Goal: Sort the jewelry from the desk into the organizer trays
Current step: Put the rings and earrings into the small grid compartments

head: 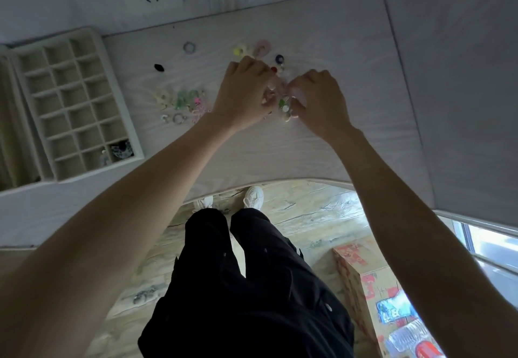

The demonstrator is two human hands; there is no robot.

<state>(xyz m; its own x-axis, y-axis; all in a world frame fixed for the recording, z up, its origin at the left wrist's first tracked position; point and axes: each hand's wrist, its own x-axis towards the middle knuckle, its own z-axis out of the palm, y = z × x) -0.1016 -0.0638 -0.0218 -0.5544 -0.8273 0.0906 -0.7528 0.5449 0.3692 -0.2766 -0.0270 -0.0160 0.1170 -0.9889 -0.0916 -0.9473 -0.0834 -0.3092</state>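
- Both bare forearms reach over the pale wood-grain desk.
- Left hand and right hand, fingers curled, pinch at small beaded jewelry between them; exact grip unclear.
- Left of the hands: more beads, then a gridded beige tray.

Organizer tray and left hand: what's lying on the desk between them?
Head view: a small black piece and a cluster of green, pink and silver jewelry lie between the cream compartment tray and the left hand.
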